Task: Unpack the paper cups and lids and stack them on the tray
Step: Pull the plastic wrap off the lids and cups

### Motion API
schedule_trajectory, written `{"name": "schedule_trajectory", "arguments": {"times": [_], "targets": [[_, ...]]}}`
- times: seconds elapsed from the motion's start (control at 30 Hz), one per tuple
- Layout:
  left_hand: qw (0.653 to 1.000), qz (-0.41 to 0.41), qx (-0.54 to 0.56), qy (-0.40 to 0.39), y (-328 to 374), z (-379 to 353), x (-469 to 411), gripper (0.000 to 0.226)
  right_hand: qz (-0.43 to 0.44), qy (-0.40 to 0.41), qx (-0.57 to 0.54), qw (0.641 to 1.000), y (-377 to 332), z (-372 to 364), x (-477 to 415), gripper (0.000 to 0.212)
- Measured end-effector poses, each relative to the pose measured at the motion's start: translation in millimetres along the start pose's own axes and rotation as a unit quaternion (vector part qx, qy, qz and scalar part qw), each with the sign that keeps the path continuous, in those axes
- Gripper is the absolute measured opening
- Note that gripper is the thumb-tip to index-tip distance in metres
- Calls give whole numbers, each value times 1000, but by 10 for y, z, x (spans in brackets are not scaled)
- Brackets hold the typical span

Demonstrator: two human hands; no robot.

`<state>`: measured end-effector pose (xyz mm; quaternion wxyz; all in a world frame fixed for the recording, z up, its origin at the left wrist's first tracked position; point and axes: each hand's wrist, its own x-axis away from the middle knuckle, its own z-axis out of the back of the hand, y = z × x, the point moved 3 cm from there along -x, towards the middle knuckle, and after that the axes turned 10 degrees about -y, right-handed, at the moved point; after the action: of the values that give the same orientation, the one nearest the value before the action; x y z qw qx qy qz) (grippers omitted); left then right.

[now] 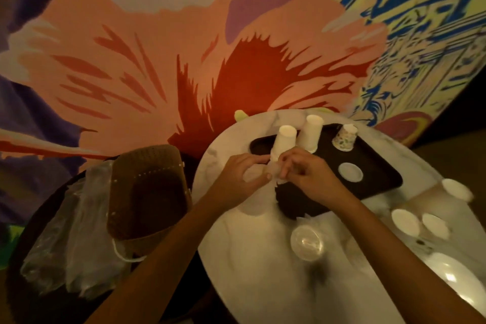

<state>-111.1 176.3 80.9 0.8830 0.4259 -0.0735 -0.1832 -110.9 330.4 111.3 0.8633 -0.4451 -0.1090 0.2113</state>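
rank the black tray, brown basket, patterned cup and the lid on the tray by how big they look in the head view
1. black tray
2. brown basket, somewhat smaller
3. patterned cup and lid: they look about alike, so no order between them

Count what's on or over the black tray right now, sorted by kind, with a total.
White cup stacks: 2, one held by left hand and right hand
Patterned cup: 1
White lid: 1
Total: 4
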Motion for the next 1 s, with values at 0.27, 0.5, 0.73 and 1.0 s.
{"name": "schedule_trajectory", "arguments": {"times": [0.27, 0.5, 0.73, 1.0], "targets": [[992, 37, 110, -39, 305, -444, -48, 37, -20, 14, -259, 966, 177, 368, 309, 25], [983, 87, 159, -9, 832, -637, -41, 35, -39, -30, -493, 869, 261, 700, 418, 30], [984, 146, 88, 49, 1012, -883, 46, 33, -45, -95, -519, 848, 403, 791, 552, 25], [976, 143, 33, 158, 1160, -986, 268, 19, 9, -224, -83, 971, 369, 695, 663, 9]]}}
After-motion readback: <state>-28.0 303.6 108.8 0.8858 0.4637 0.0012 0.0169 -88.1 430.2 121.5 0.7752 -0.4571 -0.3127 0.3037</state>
